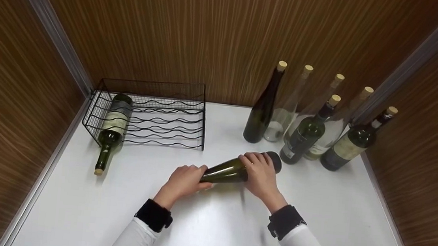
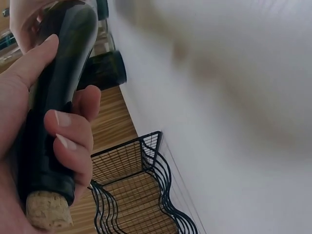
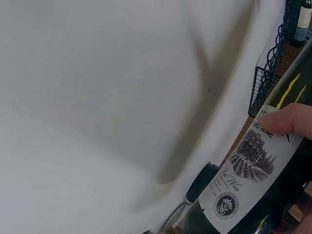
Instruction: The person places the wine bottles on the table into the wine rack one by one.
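Both hands hold a dark green wine bottle tilted nearly flat above the white table. The left hand wraps its fingers round the neck; a cork pokes out below them in the left wrist view. Near the base, the right hand grips the body from above. In the right wrist view a white label with a printed building shows under the thumb. To the left stands a black wire wine rack, where another green bottle lies in the leftmost slot, its corked neck toward the front.
Several corked bottles stand upright at the right, among them a tall dark bottle, a clear bottle and labelled green bottles. Wood-grain panels wall the white table at the back and both sides.
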A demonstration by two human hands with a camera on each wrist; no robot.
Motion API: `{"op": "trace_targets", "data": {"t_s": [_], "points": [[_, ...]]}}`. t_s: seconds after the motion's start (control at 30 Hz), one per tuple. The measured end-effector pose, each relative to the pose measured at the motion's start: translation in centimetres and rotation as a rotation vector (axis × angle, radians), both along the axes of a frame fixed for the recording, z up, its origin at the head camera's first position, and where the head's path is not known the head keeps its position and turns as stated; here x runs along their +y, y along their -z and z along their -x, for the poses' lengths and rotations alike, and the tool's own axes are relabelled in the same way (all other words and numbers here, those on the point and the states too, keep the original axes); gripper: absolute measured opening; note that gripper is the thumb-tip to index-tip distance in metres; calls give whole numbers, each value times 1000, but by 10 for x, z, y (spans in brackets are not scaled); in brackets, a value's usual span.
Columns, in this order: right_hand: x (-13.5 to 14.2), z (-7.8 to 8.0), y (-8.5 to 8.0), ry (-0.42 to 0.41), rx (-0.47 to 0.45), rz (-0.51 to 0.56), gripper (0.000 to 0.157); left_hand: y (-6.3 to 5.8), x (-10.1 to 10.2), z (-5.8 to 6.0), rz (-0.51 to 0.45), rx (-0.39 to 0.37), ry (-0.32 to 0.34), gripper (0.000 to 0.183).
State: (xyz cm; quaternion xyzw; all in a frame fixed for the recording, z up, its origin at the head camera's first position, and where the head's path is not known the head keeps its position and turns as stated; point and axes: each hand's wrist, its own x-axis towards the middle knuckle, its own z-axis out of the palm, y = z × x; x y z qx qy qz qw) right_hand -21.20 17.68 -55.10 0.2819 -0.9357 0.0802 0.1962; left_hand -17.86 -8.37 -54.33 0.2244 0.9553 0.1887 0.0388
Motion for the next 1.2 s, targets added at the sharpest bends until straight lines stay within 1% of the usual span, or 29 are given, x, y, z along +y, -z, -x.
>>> {"op": "trace_targets", "data": {"t_s": [0.1,0.23,0.33,0.5,0.63,0.73,0.9,1.03,1.2], "points": [[-1,0,1,-6,22,-5,67,2,0,-1,-2,11,-15,42],[-1,1,0,-23,22,-3,66,3,-3,-2,-13,47,-16,44],[0,2,-2,-58,-1,11,67,2,-9,-3,-15,74,-8,43],[1,3,-5,-129,-59,31,72,-1,-21,-2,-5,72,10,45],[-1,2,-6,-159,-107,32,75,-3,-31,-2,-20,45,22,46],[-3,2,-6,-179,-132,26,79,-4,-39,-2,-40,10,24,45],[-7,0,-5,-224,-151,17,85,-6,-50,-4,-78,-44,14,45],[-7,-1,-5,-261,-170,50,84,-6,-59,-7,-122,-84,3,45],[-7,-2,-6,-261,-189,105,78,-2,-70,-7,-149,-132,-26,46]]}}
